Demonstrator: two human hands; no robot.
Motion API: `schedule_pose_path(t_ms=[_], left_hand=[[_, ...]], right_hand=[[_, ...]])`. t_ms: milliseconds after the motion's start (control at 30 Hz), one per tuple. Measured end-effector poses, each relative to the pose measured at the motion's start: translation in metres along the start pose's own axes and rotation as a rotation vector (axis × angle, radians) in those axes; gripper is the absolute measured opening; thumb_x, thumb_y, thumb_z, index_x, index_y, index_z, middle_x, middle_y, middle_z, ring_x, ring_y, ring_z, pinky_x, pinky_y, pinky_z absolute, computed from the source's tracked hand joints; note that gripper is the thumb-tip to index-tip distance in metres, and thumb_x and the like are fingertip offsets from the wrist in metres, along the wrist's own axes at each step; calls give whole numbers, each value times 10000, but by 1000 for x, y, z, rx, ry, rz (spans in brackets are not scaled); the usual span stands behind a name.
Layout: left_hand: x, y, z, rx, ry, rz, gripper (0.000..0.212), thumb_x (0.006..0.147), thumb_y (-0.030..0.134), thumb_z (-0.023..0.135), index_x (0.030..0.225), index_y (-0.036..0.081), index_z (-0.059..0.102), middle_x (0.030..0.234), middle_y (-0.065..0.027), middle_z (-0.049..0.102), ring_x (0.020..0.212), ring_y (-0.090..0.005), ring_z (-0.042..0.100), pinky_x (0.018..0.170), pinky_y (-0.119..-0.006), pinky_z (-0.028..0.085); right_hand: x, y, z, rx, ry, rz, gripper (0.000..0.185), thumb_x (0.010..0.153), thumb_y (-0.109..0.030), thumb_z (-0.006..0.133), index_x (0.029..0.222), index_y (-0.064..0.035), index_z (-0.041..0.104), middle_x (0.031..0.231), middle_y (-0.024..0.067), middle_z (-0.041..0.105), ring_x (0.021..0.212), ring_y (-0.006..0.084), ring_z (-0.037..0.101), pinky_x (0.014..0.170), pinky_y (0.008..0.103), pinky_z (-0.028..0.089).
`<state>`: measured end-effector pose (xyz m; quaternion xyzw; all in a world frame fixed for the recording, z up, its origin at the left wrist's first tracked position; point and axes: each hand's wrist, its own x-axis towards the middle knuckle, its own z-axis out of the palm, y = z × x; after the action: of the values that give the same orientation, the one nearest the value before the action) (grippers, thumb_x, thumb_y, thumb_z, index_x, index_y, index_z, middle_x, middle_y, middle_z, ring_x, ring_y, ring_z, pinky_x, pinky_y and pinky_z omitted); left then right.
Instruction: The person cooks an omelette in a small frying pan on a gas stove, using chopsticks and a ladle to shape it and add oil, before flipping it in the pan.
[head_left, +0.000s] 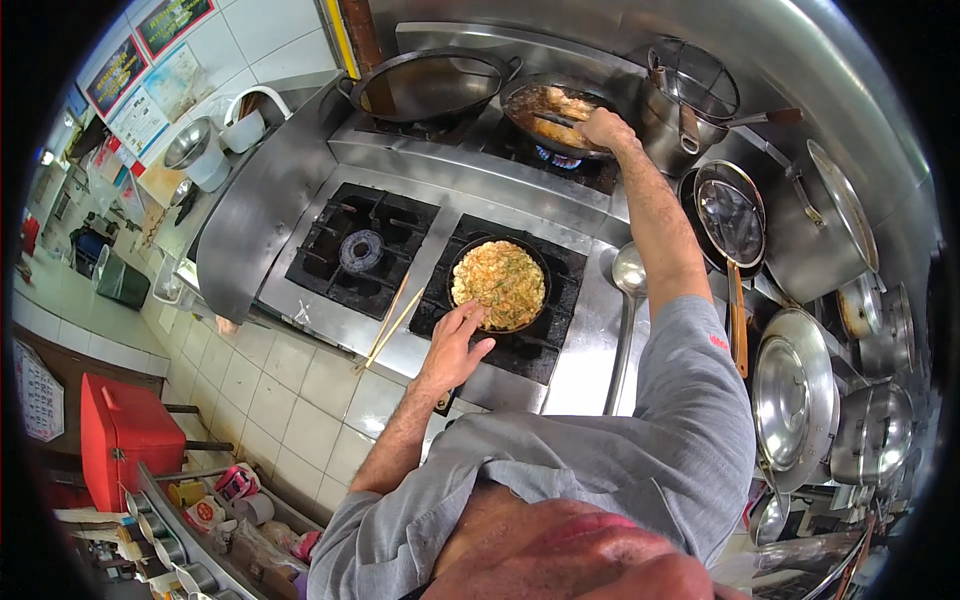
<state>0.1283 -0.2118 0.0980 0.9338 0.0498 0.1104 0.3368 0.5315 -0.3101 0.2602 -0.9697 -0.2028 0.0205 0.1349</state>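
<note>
At the back right burner, my right hand (609, 129) grips what looks like metal tongs (555, 118). Their dark tips reach into a wok of oil (521, 101), among golden fried pieces (562, 101). Blue flame (557, 157) shows under that wok. On the front right burner sits a small dark round pan (548, 281), filled with an omelette-like mix (499, 285) flecked with green and orange. My left hand (454, 349) is at this pan's near left edge, thumb spread and fingertips over the rim. Whether the fingertips touch the food is hard to tell.
Two wooden chopsticks (394, 322) lie left of the small pan, by an unlit burner (361, 251). A larger wok (431, 86) stands at the back left. To the right are a long ladle (628, 300), a handled strainer (731, 217) and a large pot (814, 225).
</note>
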Motion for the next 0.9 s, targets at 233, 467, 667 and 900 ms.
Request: schedule_pose_path(t_ms=[233, 467, 667, 900], left_hand=[[-20, -18, -11, -31, 114, -81, 524, 810, 220, 648, 1251, 7, 460, 1318, -159, 396, 1188, -337, 395, 994, -408, 330], [-22, -20, -9, -45, 124, -138, 522, 810, 219, 652, 1253, 17, 464, 1325, -155, 395, 1205, -329, 385, 1003, -401, 327], [-22, -14, -8, -53, 127, -139, 516, 806, 209, 654, 1247, 15, 471, 1326, -155, 397, 1209, -326, 384, 1007, -399, 325], [-26, -17, -8, -51, 135, -160, 513, 807, 210, 651, 1243, 7, 471, 1323, -159, 401, 1210, -324, 386, 1010, -396, 324]], right_hand=[[6, 13, 31, -229, 27, -86, 463, 824, -436, 541, 1094, -69, 624, 1130, 157, 601, 1078, 296, 561, 906, 391, 441], [15, 4, 42, -204, 0, -21, 436, 826, -403, 555, 1111, -78, 616, 1146, 146, 596, 1101, 277, 552, 908, 376, 443], [14, -4, 35, -116, -12, 68, 433, 829, -358, 535, 1139, -63, 598, 1191, 140, 573, 1123, 269, 540, 938, 369, 423], [23, 1, 35, -182, -11, 27, 403, 836, -313, 509, 1142, -66, 596, 1220, 145, 552, 1141, 266, 525, 955, 368, 408]])
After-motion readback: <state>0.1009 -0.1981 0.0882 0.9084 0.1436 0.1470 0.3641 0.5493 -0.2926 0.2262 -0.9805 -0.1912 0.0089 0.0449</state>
